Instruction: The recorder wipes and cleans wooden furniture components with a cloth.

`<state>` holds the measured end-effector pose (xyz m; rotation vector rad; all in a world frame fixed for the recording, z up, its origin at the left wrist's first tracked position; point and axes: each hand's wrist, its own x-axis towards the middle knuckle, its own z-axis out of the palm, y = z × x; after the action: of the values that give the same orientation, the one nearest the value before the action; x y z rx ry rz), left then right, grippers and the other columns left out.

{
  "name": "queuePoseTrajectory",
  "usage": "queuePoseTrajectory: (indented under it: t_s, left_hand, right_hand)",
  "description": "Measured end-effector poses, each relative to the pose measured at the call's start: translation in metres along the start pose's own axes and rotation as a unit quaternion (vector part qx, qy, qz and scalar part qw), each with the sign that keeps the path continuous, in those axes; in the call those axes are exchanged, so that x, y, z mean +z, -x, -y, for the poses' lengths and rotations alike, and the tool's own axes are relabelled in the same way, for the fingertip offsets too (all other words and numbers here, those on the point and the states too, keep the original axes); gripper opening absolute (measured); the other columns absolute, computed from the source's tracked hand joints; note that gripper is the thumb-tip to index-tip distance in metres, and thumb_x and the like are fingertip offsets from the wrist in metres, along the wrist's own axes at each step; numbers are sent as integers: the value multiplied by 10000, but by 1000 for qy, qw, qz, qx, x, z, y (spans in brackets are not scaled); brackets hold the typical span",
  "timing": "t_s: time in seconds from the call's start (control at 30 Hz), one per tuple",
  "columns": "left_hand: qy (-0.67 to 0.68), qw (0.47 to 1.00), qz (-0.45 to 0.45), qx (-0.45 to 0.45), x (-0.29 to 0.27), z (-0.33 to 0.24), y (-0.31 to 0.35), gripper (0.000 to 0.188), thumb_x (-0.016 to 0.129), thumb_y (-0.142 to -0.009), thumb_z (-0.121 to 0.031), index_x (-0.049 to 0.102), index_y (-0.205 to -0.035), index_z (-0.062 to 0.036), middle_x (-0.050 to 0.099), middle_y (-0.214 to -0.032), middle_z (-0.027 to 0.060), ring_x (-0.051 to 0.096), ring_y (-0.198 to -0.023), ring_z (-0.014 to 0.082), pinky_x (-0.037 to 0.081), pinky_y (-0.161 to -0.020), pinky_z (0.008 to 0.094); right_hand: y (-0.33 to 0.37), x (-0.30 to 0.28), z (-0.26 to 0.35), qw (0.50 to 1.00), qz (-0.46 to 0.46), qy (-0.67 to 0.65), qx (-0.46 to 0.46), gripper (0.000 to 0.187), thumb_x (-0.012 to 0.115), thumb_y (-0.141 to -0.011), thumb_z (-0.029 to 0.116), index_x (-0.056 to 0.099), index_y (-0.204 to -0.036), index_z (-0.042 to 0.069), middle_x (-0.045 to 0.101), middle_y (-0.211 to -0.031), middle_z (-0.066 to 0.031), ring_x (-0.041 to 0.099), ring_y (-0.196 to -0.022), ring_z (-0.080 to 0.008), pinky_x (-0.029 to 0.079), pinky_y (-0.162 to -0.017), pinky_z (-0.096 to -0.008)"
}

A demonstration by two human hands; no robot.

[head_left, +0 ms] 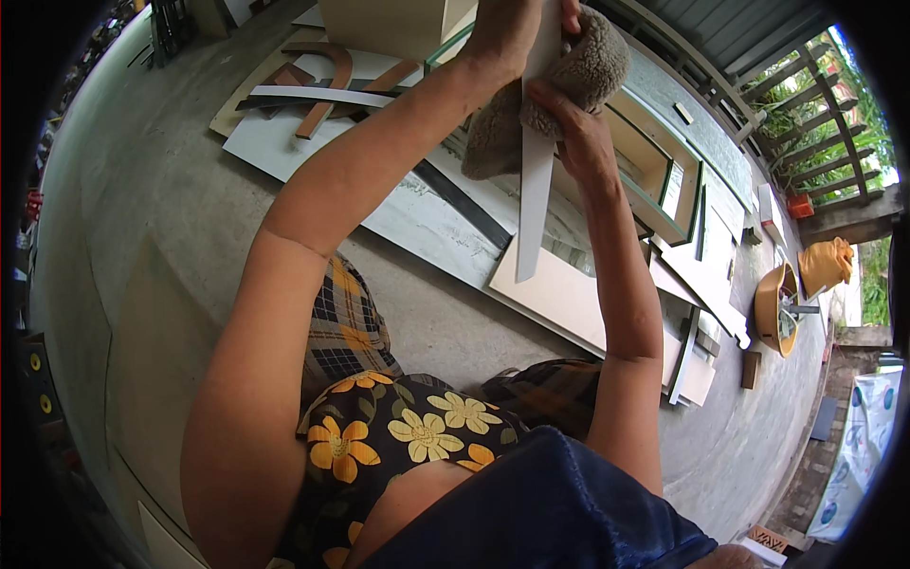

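Raised in front of me is a long, flat, light grey strip [536,209], its lower end narrow and pointing toward me. A fluffy grey-brown cloth [599,66] is wrapped around it, with a flap hanging on the left side. My right hand [580,133] is closed on the cloth, thumb pressing it against the strip. At the top edge, my left hand [507,36] grips the upper part of the strip; its fingers are partly hidden and cut off by the frame.
White boards [398,223] and loose strips lie on the concrete floor [180,204] ahead. Brown curved pieces [327,90] are stacked at far left. A glass-edged cabinet frame [664,180] lies beyond my right arm. Farther right are a yellow tub [770,308] and an orange-yellow sack [823,266].
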<state>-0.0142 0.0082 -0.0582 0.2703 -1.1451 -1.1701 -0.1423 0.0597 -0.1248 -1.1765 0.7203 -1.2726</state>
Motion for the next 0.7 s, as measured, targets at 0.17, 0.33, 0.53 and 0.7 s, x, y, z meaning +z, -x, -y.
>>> queuePoseTrajectory:
  t_s: [0.17,0.33,0.53,0.7]
  left_hand:
    - [10,991,-109,71,-30,-45,-27,322,549,-916,-363,576,-890,-44,572,-680,48,553,-569,152,464,-522,283]
    - [58,978,-146,137,-150,-106,-73,320,566,-894,-376,595,-881,-57,587,-648,51,559,-526,183,483,-522,317]
    - [43,954,-276,113,-258,-105,-73,343,500,-909,-425,588,-867,-96,566,-635,48,542,-511,207,466,-487,334]
    - [42,957,-261,123,-328,-116,-68,350,469,-914,-434,584,-869,-107,563,-640,42,553,-542,209,466,-506,358]
  right_hand:
    - [19,-11,12,974,78,207,49,589,809,-670,235,584,-1148,-25,631,-1072,-110,601,-964,-209,475,-873,-317]
    - [28,-83,-27,922,117,312,196,802,858,-582,293,500,-1260,58,588,-1166,-115,549,-1100,-242,419,-987,-342]
    - [29,-123,-42,925,106,293,217,735,853,-595,201,526,-1221,-1,585,-1165,-118,571,-1046,-242,441,-952,-356]
    - [27,-115,-28,928,102,260,245,678,825,-635,141,517,-1221,-11,586,-1154,-130,576,-1040,-246,467,-929,-372]
